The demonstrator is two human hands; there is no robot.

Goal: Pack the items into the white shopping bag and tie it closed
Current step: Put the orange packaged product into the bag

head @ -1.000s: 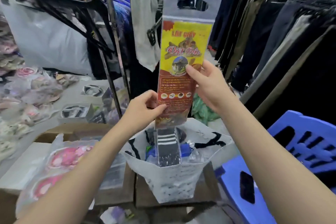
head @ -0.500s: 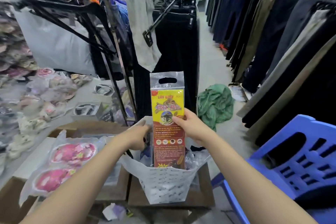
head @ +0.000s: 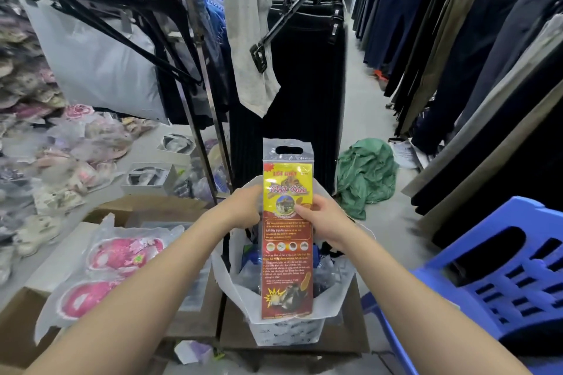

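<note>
A tall yellow-and-red insole packet point(head: 287, 253) stands upright in the open mouth of the white shopping bag point(head: 286, 330), its clear hanger top sticking well above the rim. My right hand point(head: 323, 221) pinches the packet's right edge near its yellow part. My left hand point(head: 240, 207) holds its left edge and touches the bag's rim there. Inside the bag lie several plastic-wrapped items, blue and dark, partly hidden by the packet. The bag sits on a brown cardboard box point(head: 341, 335).
A plastic bag of pink slippers point(head: 115, 271) lies on boxes to the left. A blue plastic chair point(head: 499, 277) stands at the right. A metal clothes rack point(head: 207, 119) rises behind the bag, trousers hang along the right, and a green cloth point(head: 364, 175) lies on the floor.
Both hands have lowered the insole packet from chest height down into the bag; its lower end now sits deep inside and my hands are at the rim.
</note>
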